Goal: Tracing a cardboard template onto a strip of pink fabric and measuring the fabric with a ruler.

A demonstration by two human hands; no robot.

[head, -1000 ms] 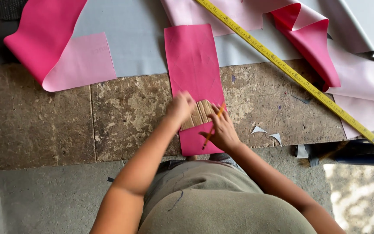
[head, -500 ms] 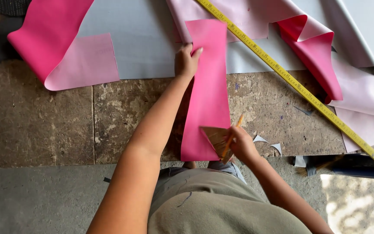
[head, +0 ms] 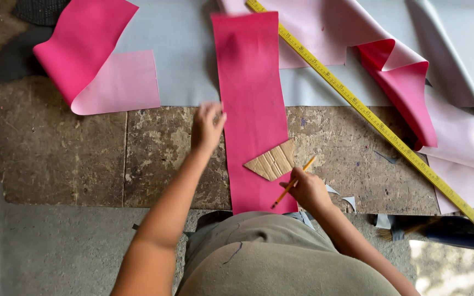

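Observation:
A long pink strip of material [head: 250, 93] lies lengthwise on the worktable, running from the near edge to the far side. A small cardboard template [head: 271, 161] rests on its near right part. My right hand [head: 307, 189] holds an orange pencil [head: 293, 182] just right of the template, at the strip's right edge. My left hand [head: 207, 126] is blurred, fingers loosely apart, beside the strip's left edge and holding nothing that I can see.
A yellow measuring tape [head: 374, 120] runs diagonally across the right side. A folded pink sheet [head: 91, 60] lies at the far left, more pink and pale sheets [head: 407, 82] at the right. Grey sheet [head: 176, 55] covers the far table. Small scraps [head: 351, 201] lie near the edge.
My left hand slid up the strip to its far end, then drew back toward me along the left edge. The template came out from under my fingers. My right hand took up the pencil.

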